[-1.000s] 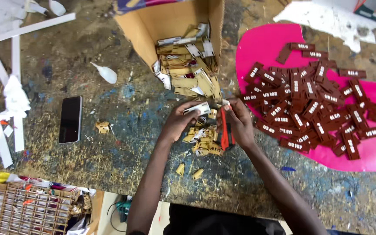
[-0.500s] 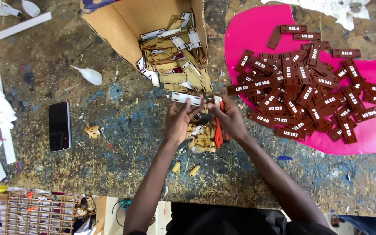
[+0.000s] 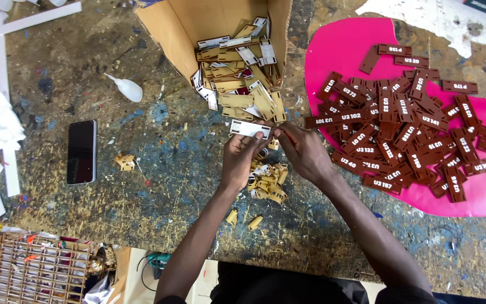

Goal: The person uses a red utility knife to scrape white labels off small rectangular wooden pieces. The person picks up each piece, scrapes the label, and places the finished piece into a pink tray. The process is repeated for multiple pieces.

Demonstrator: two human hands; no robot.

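Both hands meet at the table's centre on one small white rectangular tag point(image 3: 250, 129), held flat just below the mouth of a tipped cardboard box point(image 3: 167, 25). My left hand point(image 3: 242, 160) grips its left part from below. My right hand point(image 3: 305, 152) pinches its right end. The box spills several tan and white tags point(image 3: 243, 84). Under my hands lies a heap of curled tan peelings point(image 3: 268, 181). To the right, many brown numbered tags point(image 3: 406, 121) lie piled on a pink sheet point(image 3: 338, 48).
A dark phone point(image 3: 81, 151) lies at the left, a small white glue bottle point(image 3: 126, 88) above it. White strips point(image 3: 7, 22) and crumpled paper point(image 3: 1, 126) line the left edge. A wooden lattice model point(image 3: 29, 267) sits at bottom left. The tabletop is paint-stained.
The view has shifted slightly, so the box and pink sheet sit elsewhere in frame. My hands stay together at the centre; the orange-red tool seen by my right hand earlier is out of sight.
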